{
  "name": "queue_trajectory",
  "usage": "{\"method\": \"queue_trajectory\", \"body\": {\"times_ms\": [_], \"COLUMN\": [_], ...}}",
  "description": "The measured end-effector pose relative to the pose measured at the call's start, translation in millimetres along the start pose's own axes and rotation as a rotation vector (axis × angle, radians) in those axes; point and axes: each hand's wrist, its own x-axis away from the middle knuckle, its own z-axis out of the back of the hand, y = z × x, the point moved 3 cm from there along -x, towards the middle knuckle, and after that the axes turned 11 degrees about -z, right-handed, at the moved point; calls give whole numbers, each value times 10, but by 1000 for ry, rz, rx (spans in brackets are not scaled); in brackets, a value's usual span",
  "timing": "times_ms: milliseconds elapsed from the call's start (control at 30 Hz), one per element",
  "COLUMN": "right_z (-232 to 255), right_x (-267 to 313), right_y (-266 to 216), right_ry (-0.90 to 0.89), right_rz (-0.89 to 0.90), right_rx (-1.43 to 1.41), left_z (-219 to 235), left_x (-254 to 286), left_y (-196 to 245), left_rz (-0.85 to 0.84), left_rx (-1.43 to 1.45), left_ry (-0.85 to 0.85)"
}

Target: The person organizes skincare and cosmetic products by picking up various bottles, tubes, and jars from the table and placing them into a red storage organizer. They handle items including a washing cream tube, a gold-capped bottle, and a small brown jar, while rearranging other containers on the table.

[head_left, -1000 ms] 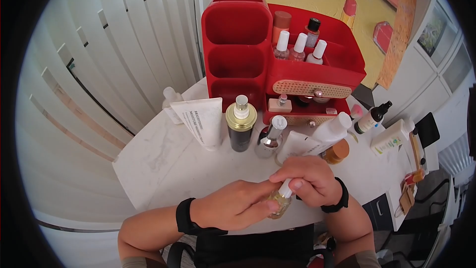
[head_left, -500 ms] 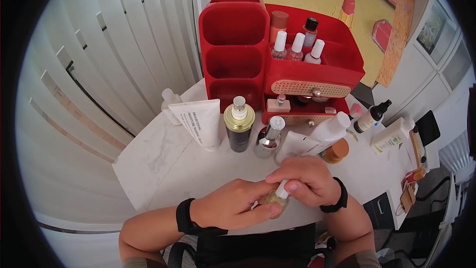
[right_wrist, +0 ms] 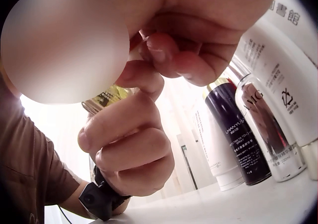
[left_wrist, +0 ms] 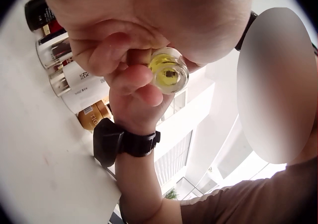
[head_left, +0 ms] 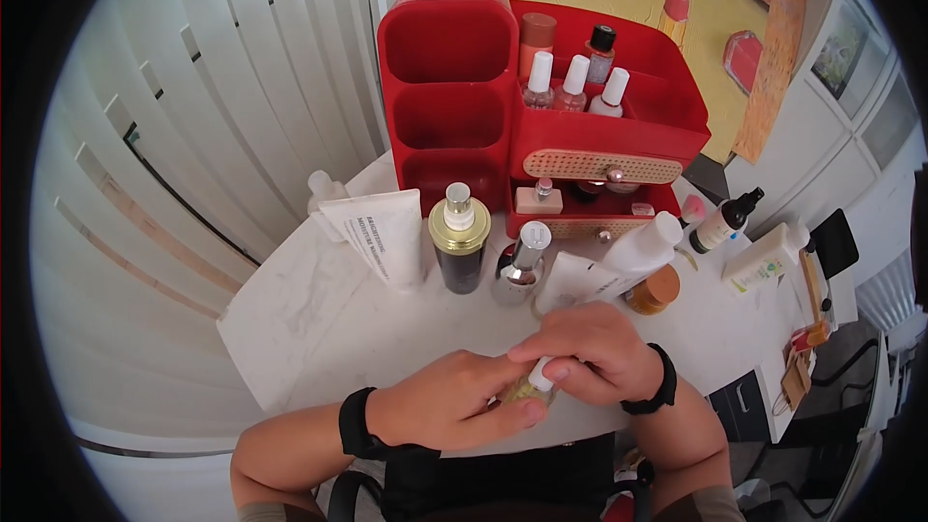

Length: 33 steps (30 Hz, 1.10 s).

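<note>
Between my hands is a small clear glass bottle of yellow liquid (head_left: pixel 525 391) with a white cap (head_left: pixel 540 375), much like a nail polish bottle. My left hand (head_left: pixel 440 401) grips the glass body, thumb along the near side. With curled fingers and thumb, my right hand (head_left: pixel 592 353) pinches the white cap. From the left wrist view, the round base of the bottle (left_wrist: pixel 169 72) faces the camera. The right wrist view shows part of the glass bottle (right_wrist: pixel 112 96) above the left hand's curled fingers (right_wrist: pixel 131 139).
Behind the hands stand a white tube (head_left: pixel 387 237), a dark gold-collared spray bottle (head_left: pixel 458 251), a silver-capped bottle (head_left: pixel 522 266), a leaning white bottle (head_left: pixel 643 246) and an orange-lidded jar (head_left: pixel 654 290). A red organizer (head_left: pixel 449 77) holds several white-capped polish bottles (head_left: pixel 572 87).
The glass bottle and the fingers on it have shifted slightly left, and the bottle lies more tilted and more covered by the left hand. Both hands keep their hold. The head view has shifted a little.
</note>
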Motion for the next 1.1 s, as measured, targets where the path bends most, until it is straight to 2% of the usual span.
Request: {"method": "queue_trajectory", "body": {"times_ms": [233,300,400,1100], "right_z": [5,4,-4,24], "right_x": [-12,-10,-1,-5], "right_y": [-7,-9,-1,0], "right_ry": [7,2,4,24], "right_rz": [26,20,10,17], "right_rx": [27,23,2,-6], "left_z": [16,16,-1,-7], "left_x": [-10,20,5,-21], "left_y": [25,1,25,56], "left_rz": [-2,-41,-63,-36], "left_rx": [-1,-50,-47,33], "left_ry": [5,-75,-26,-62]}}
